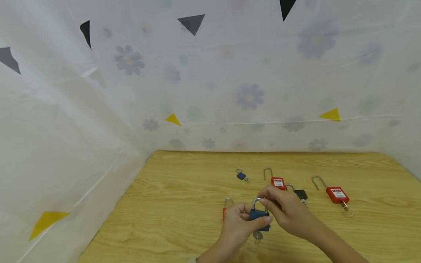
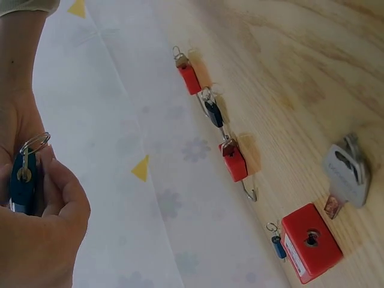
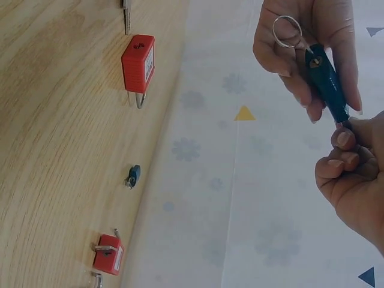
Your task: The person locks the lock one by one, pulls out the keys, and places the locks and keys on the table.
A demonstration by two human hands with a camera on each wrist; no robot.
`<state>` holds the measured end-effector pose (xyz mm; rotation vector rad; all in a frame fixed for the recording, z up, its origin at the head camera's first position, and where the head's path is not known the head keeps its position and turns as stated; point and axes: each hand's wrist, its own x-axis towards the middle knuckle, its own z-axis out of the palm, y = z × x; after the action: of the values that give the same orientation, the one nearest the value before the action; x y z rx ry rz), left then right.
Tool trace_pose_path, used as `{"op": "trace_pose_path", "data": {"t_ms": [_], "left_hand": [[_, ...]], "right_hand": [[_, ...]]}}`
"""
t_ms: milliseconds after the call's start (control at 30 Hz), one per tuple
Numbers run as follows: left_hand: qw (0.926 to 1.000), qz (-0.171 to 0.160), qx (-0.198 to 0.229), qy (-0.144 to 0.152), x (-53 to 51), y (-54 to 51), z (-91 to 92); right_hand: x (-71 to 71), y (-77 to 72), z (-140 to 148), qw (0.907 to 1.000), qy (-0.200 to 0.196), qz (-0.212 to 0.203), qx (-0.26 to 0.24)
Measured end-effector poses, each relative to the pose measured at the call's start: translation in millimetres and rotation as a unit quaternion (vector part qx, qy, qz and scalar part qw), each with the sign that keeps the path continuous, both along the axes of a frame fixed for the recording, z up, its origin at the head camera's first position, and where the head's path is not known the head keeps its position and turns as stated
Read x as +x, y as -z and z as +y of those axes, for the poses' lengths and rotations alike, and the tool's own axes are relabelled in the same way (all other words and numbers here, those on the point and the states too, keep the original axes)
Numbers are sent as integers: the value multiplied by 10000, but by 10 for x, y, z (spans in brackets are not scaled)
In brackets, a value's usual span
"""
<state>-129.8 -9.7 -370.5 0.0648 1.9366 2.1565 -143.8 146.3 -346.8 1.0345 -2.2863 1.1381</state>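
My left hand (image 1: 235, 224) holds a blue padlock (image 1: 258, 214) by its body, thumb across the front. The padlock is upright with its shackle on top, and a key with a ring (image 1: 258, 236) hangs from its underside. With thumb and fingertips, my right hand (image 1: 287, 210) pinches the silver shackle near its right leg. Whether that leg is latched in the body cannot be told. A red padlock (image 1: 224, 215) stands behind the left hand, mostly hidden. In the left wrist view, a loose key (image 2: 348, 174) lies beside that red padlock (image 2: 312, 243).
Farther back on the wooden table (image 1: 158, 197) lie a small blue padlock (image 1: 241, 175), a red padlock (image 1: 277, 182), a black padlock (image 1: 300, 194) and, at right, another red padlock (image 1: 337, 194) with a key. Their shackles stand open. A flowered white sheet (image 1: 210, 91) hangs behind.
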Motion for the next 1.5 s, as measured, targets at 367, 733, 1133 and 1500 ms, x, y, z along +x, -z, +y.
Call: {"op": "trace_pose_path", "data": {"t_ms": [367,733,1133,1500], "left_hand": [[9982,130,-355,455,-63,-20,-102],[9989,186,-263,347,-129,-70,-145],[9998,65,-180,-76,-196,-67,-134],[10000,63,-35,-1,-211,-109,-96]], "right_hand": [[-6,-30,-22,9987,-201,443,133],[137,140,-74,9861,1114,-1070,-615],[364,422,-157,9072,1959,-3619,-870],[359,424,-305,8752,2422,-3823,-1709]]}}
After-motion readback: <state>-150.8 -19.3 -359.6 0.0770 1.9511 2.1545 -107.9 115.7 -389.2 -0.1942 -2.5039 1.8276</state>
